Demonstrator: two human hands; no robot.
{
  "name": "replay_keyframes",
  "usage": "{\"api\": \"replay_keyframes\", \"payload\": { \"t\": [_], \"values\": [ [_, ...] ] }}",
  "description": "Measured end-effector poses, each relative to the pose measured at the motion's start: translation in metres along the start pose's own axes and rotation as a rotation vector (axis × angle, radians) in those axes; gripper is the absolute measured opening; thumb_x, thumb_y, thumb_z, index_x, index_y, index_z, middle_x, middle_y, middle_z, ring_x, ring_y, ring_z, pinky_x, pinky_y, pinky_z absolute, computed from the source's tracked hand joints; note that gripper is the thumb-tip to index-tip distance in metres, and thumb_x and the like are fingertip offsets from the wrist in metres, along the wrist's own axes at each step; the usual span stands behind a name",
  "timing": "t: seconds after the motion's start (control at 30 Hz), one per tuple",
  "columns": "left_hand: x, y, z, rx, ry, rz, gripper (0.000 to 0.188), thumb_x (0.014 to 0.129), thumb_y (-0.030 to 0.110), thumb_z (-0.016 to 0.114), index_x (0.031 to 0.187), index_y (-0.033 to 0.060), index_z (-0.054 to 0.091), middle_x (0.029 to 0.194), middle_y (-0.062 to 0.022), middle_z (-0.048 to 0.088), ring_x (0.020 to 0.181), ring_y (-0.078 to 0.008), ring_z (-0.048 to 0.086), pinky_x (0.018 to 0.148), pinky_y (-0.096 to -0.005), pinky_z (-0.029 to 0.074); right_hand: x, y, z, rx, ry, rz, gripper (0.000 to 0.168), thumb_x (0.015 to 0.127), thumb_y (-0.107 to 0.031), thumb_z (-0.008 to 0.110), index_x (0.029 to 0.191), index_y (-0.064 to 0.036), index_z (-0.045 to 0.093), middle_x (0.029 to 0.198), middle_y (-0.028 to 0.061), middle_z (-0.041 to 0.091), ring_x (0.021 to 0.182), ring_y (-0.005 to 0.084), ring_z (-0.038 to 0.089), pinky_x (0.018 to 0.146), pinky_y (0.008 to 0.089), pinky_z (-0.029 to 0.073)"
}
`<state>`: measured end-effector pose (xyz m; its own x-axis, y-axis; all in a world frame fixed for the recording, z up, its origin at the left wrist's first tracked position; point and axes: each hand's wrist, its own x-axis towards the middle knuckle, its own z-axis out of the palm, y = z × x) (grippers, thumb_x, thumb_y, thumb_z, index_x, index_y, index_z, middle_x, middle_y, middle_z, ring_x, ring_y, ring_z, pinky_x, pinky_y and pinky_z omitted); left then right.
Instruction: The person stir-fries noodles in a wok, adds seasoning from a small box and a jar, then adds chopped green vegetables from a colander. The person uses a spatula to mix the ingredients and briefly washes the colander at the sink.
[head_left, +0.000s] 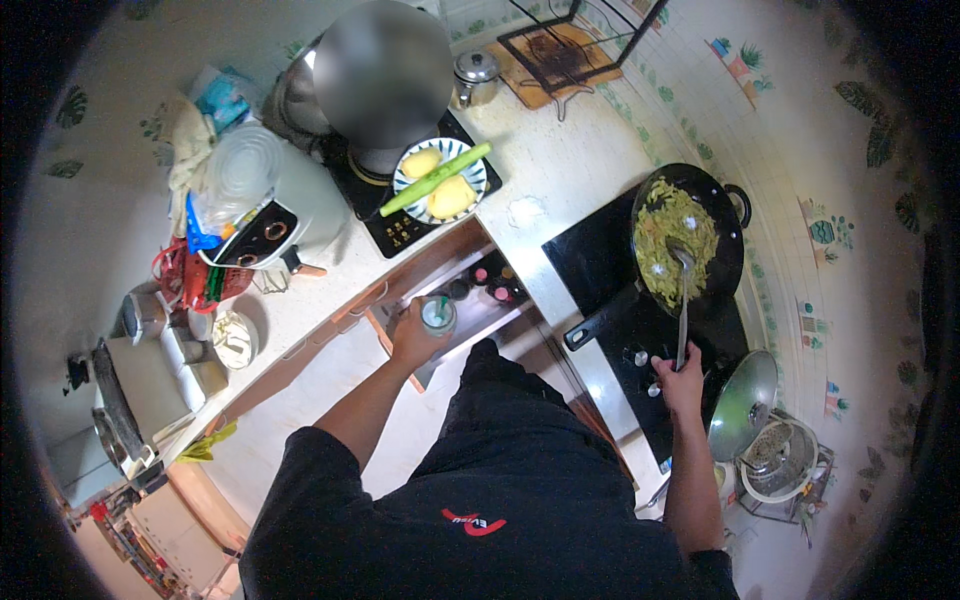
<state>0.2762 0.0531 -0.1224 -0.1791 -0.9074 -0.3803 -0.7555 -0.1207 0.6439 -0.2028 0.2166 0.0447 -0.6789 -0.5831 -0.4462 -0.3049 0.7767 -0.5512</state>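
Note:
My left hand (415, 335) is closed around a glass jar (439, 315) with white contents and a green item inside, above an open drawer (457, 330) of bottles. In my right hand (682, 379) is the handle of a metal ladle (683, 300). The ladle's bowl rests in shredded greenish-yellow food (667, 240) inside a black wok (729, 259) on the black stove (622, 337). A glass lid (742, 405) leans to the right of my right forearm.
A patterned plate (480, 176) with peeled potatoes and a peeled green vegetable sits on an induction cooktop (390, 236). Around it are a pressure cooker (315, 202) and a metal pot (476, 71). The wok's handle (589, 330) juts over the stove's edge. A strainer (780, 457) stands beyond the lid.

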Motion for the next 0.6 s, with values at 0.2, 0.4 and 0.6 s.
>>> {"api": "replay_keyframes", "payload": {
  "t": [0.2, 0.4, 0.6],
  "values": [
    [0.017, -0.015, 0.082, -0.091, 0.024, -0.243, 0.09, 0.062, 0.026, 0.095, 0.138, 0.0112, 0.048, 0.126, -0.023, 0.067, 0.115, -0.0425, 0.066, 0.1, -0.0486, 0.051, 0.02, -0.022, -0.016, -0.54, 0.243, -0.322, 0.045, 0.101, -0.019, 0.059, 0.142, -0.002, 0.051, 0.107, 0.0289, 0.071, 0.096, 0.0486, 0.068, 0.083, 0.0542, 0.055],
    [0.025, -0.049, 0.154, -0.007, 0.335, -0.441, 0.094, 0.059, 0.031, 0.096, 0.129, -0.0034, 0.044, 0.121, -0.0302, 0.059, 0.118, -0.0491, 0.056, 0.106, -0.0527, 0.046, -0.024, -0.079, -0.116, -0.754, 0.222, -0.24, 0.035, 0.102, -0.026, 0.058, 0.134, -0.019, 0.069, 0.096, 0.0227, 0.073, 0.085, 0.0432, 0.07, 0.077, 0.0529, 0.055],
    [0.068, -0.086, 0.192, 0.119, 0.16, -0.78, 0.105, 0.06, 0.049, 0.096, 0.133, -0.0016, 0.039, 0.128, -0.0292, 0.063, 0.12, -0.0447, 0.062, 0.103, -0.0477, 0.053, -0.047, -0.094, -0.126, -0.819, 0.092, -0.166, 0.03, 0.099, -0.026, 0.061, 0.125, -0.018, 0.075, 0.09, 0.022, 0.073, 0.081, 0.0421, 0.07, 0.075, 0.0528, 0.056]
  ]
}}
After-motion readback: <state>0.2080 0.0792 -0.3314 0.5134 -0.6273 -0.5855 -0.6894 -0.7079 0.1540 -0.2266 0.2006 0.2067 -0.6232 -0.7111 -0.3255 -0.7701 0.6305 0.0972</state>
